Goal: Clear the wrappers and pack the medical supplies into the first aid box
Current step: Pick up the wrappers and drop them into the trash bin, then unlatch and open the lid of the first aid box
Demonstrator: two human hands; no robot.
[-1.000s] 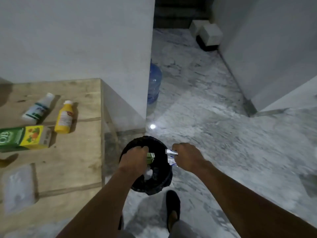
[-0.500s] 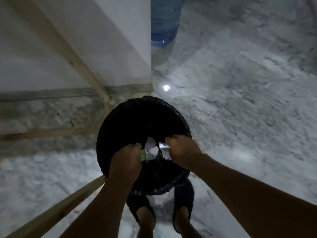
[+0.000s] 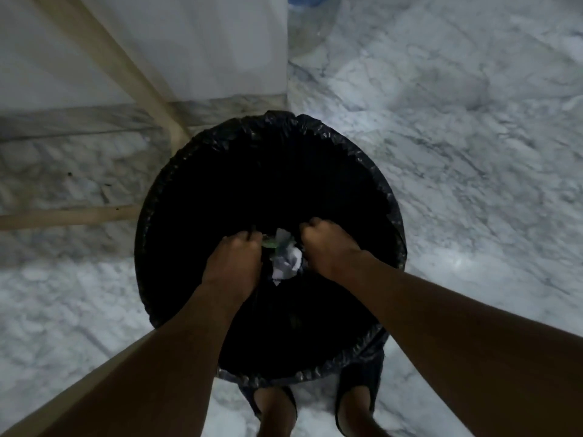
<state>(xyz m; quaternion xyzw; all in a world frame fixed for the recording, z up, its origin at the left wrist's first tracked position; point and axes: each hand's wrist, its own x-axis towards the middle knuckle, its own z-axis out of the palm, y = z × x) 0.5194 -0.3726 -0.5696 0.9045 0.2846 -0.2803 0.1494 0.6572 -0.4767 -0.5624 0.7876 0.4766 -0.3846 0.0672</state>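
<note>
A round bin lined with a black bag (image 3: pixel 372 171) stands on the floor right below me. Both my hands reach down into its mouth. My left hand (image 3: pixel 233 263) is closed, and a green scrap of wrapper (image 3: pixel 268 244) sticks out at its fingertips. My right hand (image 3: pixel 328 247) is closed too, close beside it. A crumpled clump of white wrappers (image 3: pixel 287 263) sits between the two fists and touches both. The first aid box and the medical supplies are out of view.
A wooden table leg (image 3: pixel 126 74) and a cross brace (image 3: pixel 63 216) stand left of the bin, against a white wall (image 3: pixel 205 42). The base of a water bottle (image 3: pixel 309 14) is at the top. Marble floor (image 3: pixel 473 152) spreads right. My feet in dark slippers (image 3: pixel 359 389) touch the bin.
The view dropped from the table top to straight down into the bin. Both hands moved from the bin's rim deeper into its mouth, still carrying the wrappers.
</note>
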